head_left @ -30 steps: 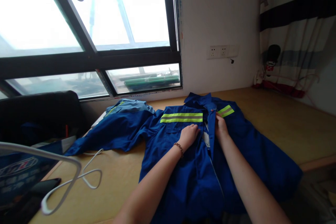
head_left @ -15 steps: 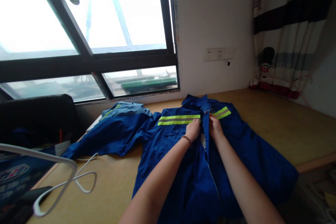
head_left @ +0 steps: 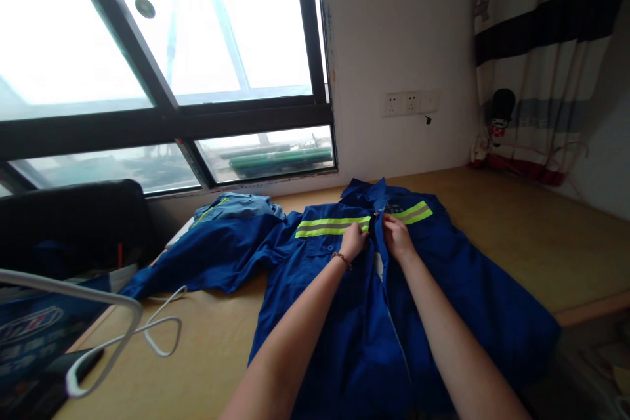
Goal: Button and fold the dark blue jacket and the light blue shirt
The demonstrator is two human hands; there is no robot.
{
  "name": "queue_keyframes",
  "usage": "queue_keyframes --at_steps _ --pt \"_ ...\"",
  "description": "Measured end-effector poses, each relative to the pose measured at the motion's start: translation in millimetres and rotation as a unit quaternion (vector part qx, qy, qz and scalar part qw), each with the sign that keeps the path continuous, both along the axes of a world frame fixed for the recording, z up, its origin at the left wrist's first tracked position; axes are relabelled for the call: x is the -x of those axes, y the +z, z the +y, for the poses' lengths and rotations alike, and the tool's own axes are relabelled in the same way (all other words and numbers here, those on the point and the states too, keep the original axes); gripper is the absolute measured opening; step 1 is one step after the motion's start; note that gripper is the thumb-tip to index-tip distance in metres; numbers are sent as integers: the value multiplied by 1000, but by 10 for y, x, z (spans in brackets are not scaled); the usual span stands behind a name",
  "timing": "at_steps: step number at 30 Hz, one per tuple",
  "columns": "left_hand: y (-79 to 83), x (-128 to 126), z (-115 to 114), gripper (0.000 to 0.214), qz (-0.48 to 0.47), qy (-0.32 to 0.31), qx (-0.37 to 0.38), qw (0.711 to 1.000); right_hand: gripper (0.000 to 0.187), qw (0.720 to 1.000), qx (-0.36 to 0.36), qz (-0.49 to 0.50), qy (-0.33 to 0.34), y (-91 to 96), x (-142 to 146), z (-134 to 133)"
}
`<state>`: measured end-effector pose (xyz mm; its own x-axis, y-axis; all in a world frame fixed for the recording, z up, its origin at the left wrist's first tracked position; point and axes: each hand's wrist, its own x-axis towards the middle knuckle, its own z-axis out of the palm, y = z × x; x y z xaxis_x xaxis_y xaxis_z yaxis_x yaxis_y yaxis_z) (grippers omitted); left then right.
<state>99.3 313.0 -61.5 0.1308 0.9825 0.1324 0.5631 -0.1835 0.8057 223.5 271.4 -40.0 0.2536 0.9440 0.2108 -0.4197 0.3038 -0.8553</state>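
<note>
A blue work jacket (head_left: 315, 282) with yellow-green reflective strips lies spread front side up, its collar (head_left: 364, 191) toward the wall. My left hand (head_left: 354, 239), a beaded bracelet on its wrist, is closed on the front edge at the end of the left-hand reflective strip (head_left: 325, 227). Facing it, my right hand (head_left: 398, 238) pinches the opposite front edge near the chest. A narrow gap between the edges shows a pale patch, and a zipper line (head_left: 394, 328) runs down below it. My fingertips are partly hidden by the cloth.
The jacket rests on a wooden tabletop (head_left: 522, 230) below a window (head_left: 236, 26). A folded light-blue garment (head_left: 236, 207) lies beyond the sleeve. At left are a white cable (head_left: 162, 335) and a black bag (head_left: 73, 223). A curtain (head_left: 546, 79) hangs at right.
Both hands have shifted slightly left, carrying the jacket's right-hand front edge with them. They keep hold of the cloth. The view has tilted a little.
</note>
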Motion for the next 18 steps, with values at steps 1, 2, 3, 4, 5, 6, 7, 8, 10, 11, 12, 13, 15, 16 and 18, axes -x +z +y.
queue_keyframes --at_steps 1,2,3,4,5,6,7,8,10,11,12,13,15,16,18 --pt "-22 107 9 16 -65 23 15 997 23 1000 -2 -10 20 12 36 -13" --pt "-40 223 19 15 -109 47 24 993 24 999 2 -15 43 25 75 -29" --pt "-53 342 29 14 -125 68 24 990 25 997 8 -20 68 36 113 -48" --pt "-60 456 38 14 -130 86 19 988 26 995 14 -32 93 47 149 -68" --pt "-62 556 44 15 -141 102 15 985 27 992 21 -45 117 55 184 -88" --pt "-59 636 45 16 -150 117 10 982 27 988 25 -57 140 61 214 -108" --pt "-53 691 39 18 -162 124 5 979 27 984 27 -67 161 63 241 -126" --pt "-46 720 26 21 -180 121 -2 976 27 980 27 -76 180 59 264 -139" --pt "-26 710 -19 26 -232 77 -10 970 27 975 23 -92 201 35 296 -150" --pt "-14 682 -48 28 -264 37 -6 964 26 974 23 -100 203 16 305 -146" --pt "-1 649 -79 29 -296 -11 5 955 26 973 27 -107 202 -7 309 -138" --pt "14 617 -110 31 -326 -60 23 943 26 973 32 -112 198 -31 310 -126" --pt "44 572 -165 33 -375 -139 67 914 27 974 43 -118 189 -74 302 -99" --pt "57 563 -188 34 -397 -164 85 899 28 974 47 -119 186 -90 295 -86" --pt "78 566 -219 34 -431 -186 103 877 30 975 47 -125 180 -110 282 -66"
